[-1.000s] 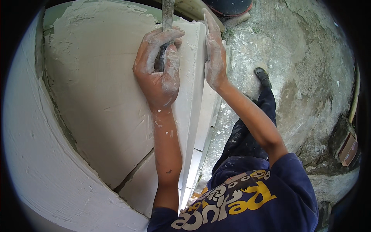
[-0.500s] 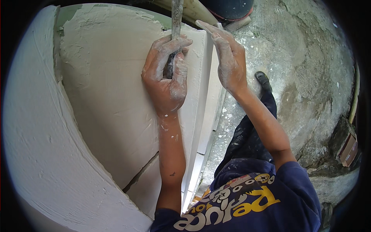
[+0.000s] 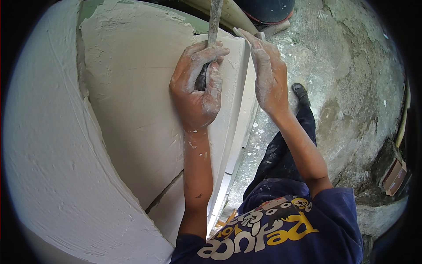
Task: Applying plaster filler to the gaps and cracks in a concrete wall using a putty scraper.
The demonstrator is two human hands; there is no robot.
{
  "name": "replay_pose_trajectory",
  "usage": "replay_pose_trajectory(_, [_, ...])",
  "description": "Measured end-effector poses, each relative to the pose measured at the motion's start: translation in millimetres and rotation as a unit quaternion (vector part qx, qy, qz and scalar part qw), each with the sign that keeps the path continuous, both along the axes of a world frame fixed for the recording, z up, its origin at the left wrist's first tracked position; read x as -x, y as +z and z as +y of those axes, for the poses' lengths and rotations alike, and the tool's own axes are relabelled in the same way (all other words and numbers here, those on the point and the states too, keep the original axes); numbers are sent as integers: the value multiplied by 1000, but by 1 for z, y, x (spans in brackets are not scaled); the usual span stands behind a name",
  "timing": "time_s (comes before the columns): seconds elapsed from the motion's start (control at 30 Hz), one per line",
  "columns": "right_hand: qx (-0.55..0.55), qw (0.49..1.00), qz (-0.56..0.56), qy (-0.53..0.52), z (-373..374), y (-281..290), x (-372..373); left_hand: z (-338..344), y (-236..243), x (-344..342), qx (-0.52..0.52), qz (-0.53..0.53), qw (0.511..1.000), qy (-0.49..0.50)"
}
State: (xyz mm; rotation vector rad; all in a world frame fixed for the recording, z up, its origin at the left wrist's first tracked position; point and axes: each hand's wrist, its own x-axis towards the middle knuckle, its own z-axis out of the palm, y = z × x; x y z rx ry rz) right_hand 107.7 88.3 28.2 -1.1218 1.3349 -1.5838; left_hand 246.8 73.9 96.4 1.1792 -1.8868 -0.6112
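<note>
Plaster block (image 3: 132, 101), pale and smooth, stands on edge just in front of the person, with 1 long metal blade (image 3: 214, 20) laid along its upper edge and the left hand (image 3: 198, 86) in a closed grip around the blade's dark handle, while the right hand (image 3: 268, 72) is open, fingers straight, flat against the block's narrow side. Done well, by my judgement, the blade stays flush to the edge and moves evenly while the flat palm steadies the side. Counted near to far: 2 hands, 1 blade, 1 curved plaster wall (image 3: 48, 167) at left, 1 shoe (image 3: 301, 93) on the concrete floor (image 3: 351, 79), 1 dark bucket (image 3: 268, 9) beyond.
</note>
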Motion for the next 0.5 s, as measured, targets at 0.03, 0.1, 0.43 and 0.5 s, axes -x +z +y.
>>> replay_pose_trajectory(0.03, [1, 1000, 0, 0, 3, -3, -4, -1, -2, -1, 13, -7, 1000, -6])
replay_pose_trajectory(0.1, [33, 996, 66, -39, 7, -6, -7, -3, -2, -1, 17, -4, 1000, -9])
replay_pose_trajectory(0.43, [95, 991, 76, -54, 7, -21, -17, -4, -5, -2, 32, 7, 999, -15])
replay_pose_trajectory(0.5, [56, 998, 3, 17, -18, -26, -8, -4, 1, 3, 13, 9, 1000, -7])
